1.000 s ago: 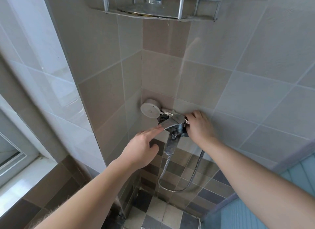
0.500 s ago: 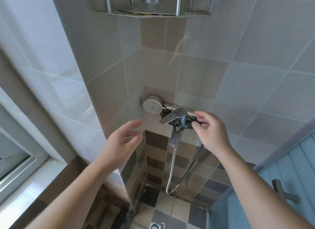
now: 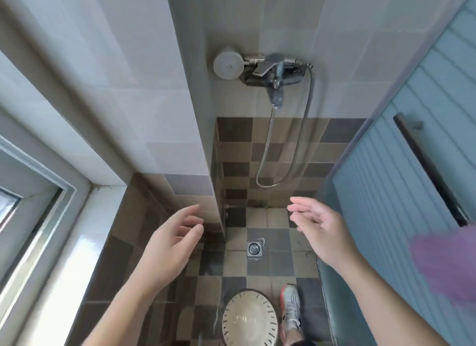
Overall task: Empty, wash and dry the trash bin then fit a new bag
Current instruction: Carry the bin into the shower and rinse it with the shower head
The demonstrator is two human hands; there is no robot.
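Below, the checkered tile floor (image 3: 260, 268) carries the trash bin (image 3: 249, 318), which stands upright at the bottom edge just left of a sneaker (image 3: 291, 309) (water glints inside it). Both hands hover in mid-air above the floor, holding nothing: the left hand (image 3: 172, 245) and the right hand (image 3: 322, 229) each have fingers loosely spread. Higher up, the wall faucet (image 3: 273, 72) trails a looped hose (image 3: 296, 144). A small floor drain (image 3: 255, 248) sits between the hands.

Open floor tiles (image 3: 260, 268) lie between both empty hands; below stands what looks like the trash bin (image 3: 249, 320), a shoe (image 3: 291, 309) just beside it, the tiled wall corner (image 3: 206, 165) left.
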